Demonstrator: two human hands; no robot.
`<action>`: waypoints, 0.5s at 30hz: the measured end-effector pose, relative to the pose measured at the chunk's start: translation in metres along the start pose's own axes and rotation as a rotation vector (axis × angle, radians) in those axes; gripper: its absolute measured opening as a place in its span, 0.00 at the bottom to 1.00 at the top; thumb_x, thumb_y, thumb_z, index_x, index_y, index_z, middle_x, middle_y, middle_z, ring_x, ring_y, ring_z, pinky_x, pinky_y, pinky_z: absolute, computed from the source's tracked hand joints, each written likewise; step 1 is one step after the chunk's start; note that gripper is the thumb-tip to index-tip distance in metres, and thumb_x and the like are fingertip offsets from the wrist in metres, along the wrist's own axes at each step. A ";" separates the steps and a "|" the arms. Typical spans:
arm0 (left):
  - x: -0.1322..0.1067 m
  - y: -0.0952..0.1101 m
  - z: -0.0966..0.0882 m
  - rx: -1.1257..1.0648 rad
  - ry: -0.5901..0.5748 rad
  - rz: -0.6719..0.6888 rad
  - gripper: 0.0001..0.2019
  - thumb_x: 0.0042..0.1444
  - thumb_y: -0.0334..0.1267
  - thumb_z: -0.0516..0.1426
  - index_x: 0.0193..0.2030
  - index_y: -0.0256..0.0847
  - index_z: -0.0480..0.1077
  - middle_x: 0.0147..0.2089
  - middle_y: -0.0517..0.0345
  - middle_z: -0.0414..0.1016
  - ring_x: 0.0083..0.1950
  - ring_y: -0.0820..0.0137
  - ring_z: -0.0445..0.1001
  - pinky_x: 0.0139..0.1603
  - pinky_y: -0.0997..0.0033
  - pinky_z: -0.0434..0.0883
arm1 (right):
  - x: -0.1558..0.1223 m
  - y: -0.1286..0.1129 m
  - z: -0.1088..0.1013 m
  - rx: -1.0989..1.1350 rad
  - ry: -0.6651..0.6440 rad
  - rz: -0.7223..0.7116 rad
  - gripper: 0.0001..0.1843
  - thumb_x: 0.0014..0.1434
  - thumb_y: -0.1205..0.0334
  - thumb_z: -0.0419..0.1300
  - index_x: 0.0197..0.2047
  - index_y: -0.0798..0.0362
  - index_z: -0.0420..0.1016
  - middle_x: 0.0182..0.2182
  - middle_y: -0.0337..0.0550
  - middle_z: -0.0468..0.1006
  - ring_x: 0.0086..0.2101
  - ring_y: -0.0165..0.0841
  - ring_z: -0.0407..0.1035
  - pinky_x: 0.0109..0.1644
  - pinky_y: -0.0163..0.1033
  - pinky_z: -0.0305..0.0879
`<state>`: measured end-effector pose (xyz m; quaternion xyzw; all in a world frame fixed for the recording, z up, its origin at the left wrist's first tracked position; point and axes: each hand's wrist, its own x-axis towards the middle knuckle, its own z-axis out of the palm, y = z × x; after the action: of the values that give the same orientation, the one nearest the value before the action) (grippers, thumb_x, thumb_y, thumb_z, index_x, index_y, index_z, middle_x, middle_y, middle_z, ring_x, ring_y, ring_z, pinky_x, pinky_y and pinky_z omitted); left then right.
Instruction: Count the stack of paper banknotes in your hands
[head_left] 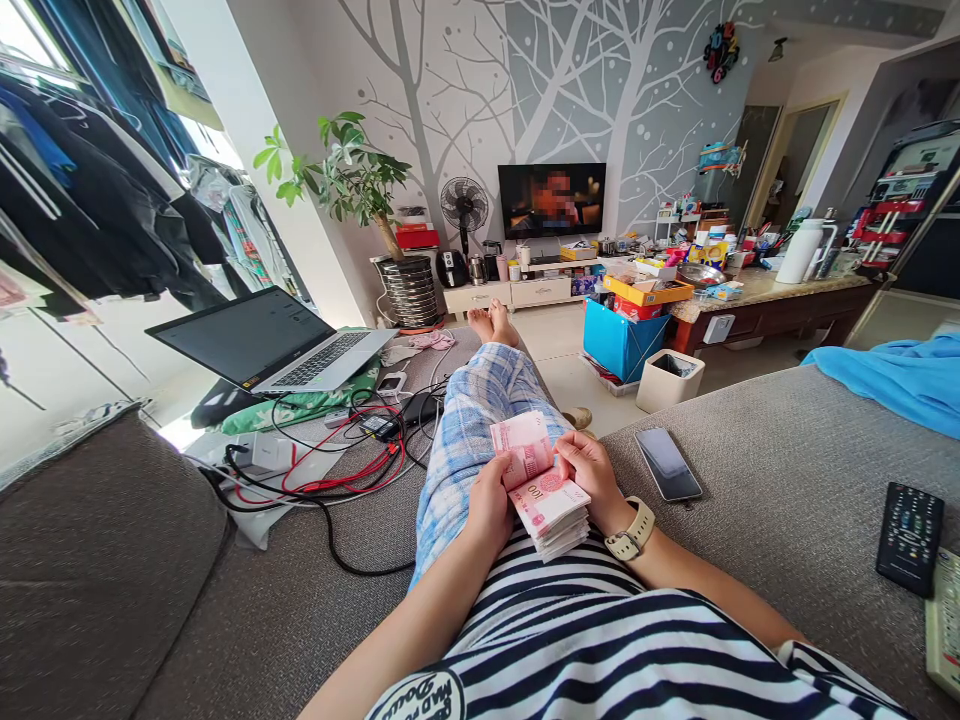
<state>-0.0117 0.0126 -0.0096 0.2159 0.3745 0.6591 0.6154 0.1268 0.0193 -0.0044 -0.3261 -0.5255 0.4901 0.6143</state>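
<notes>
A thick stack of pink banknotes (551, 510) rests on my lap over a striped shirt. My left hand (487, 500) grips the stack's left side, with the thumb on several notes folded upward (521, 448). My right hand (589, 465), with a beige watch on its wrist, holds the stack's right edge with fingers on the folded notes. My legs in blue plaid trousers stretch out along the grey sofa.
A phone (667, 463) lies on the sofa just right of my right hand. Two remotes (910, 537) sit at the far right. A laptop (277, 345), chargers and tangled cables (337, 470) lie to the left. A bin (670, 380) and blue box (621, 340) stand on the floor.
</notes>
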 end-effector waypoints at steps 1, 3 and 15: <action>-0.001 0.001 0.000 0.012 -0.009 -0.002 0.10 0.42 0.37 0.63 0.30 0.33 0.72 0.29 0.52 0.77 0.30 0.66 0.75 0.36 0.65 0.73 | 0.000 0.000 0.000 -0.002 0.005 -0.004 0.16 0.55 0.50 0.61 0.24 0.52 0.67 0.16 0.33 0.64 0.20 0.28 0.57 0.27 0.36 0.55; -0.002 0.002 0.001 0.033 -0.027 0.005 0.09 0.42 0.37 0.63 0.29 0.34 0.72 0.28 0.54 0.76 0.28 0.68 0.74 0.35 0.67 0.72 | 0.001 -0.001 0.000 -0.010 0.029 -0.004 0.15 0.54 0.51 0.62 0.24 0.52 0.66 0.17 0.32 0.64 0.20 0.27 0.57 0.27 0.35 0.55; -0.008 0.007 0.005 0.088 -0.132 -0.031 0.12 0.41 0.35 0.65 0.35 0.35 0.75 0.33 0.50 0.79 0.31 0.65 0.77 0.38 0.64 0.73 | 0.001 0.001 0.000 -0.051 0.089 0.019 0.14 0.55 0.51 0.61 0.28 0.50 0.65 0.21 0.34 0.63 0.23 0.30 0.56 0.28 0.37 0.54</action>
<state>-0.0115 0.0058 0.0005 0.2799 0.3650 0.6166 0.6389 0.1268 0.0210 -0.0053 -0.3680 -0.5069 0.4676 0.6237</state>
